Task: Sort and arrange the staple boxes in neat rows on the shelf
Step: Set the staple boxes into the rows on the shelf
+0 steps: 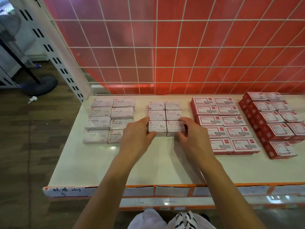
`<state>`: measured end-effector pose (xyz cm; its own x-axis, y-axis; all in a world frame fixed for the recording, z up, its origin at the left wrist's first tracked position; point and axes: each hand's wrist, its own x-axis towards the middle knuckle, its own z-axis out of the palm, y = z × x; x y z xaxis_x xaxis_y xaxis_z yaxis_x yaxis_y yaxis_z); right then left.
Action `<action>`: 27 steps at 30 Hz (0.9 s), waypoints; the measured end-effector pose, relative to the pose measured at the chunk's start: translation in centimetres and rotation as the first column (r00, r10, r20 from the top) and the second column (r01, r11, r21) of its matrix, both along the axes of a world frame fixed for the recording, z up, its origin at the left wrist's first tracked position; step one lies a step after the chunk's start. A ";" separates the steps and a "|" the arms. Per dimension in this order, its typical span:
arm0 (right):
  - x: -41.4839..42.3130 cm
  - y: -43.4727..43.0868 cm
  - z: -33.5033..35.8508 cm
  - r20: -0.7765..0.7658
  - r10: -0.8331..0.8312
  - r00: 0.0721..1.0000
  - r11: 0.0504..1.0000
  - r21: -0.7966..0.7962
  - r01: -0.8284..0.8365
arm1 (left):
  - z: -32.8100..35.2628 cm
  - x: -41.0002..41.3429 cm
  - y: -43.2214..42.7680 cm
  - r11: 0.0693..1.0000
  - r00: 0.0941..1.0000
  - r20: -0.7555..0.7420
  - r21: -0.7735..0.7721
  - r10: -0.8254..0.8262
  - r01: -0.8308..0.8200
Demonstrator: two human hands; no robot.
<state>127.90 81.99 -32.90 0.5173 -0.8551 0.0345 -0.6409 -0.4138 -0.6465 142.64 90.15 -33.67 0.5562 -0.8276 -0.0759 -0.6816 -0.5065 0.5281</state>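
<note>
Left hand [140, 135] and right hand [191, 134] pinch the outer ends of the front clip boxes [173, 128] at mid-shelf [165, 162], fingers curled behind and thumbs in front. The staple boxes [105, 121] lie just left. The card is probably stiff, light and crushable, so grip by the ends.

"STAPLES" on the left white boxes [99, 123], "PAPER CLIPS" on the middle boxes [156, 114].
</note>
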 end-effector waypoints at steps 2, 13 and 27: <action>0.0 -0.1 0.0 -0.014 -0.002 1.000 1.000 -0.011 0.001 | 0.1 -0.1 0.1 1.000 1.000 -0.018 -0.008 0.011 -0.011; -1.6 -0.5 0.6 -0.060 -0.010 0.998 0.991 -0.135 0.002 | 2.9 -3.5 -0.9 0.997 0.970 0.245 -0.068 -0.009 0.027; -18.8 -5.8 1.4 -0.038 -0.193 0.981 0.961 -0.209 0.181 | 3.8 -20.4 -9.9 0.900 0.868 0.357 -0.135 -0.346 0.415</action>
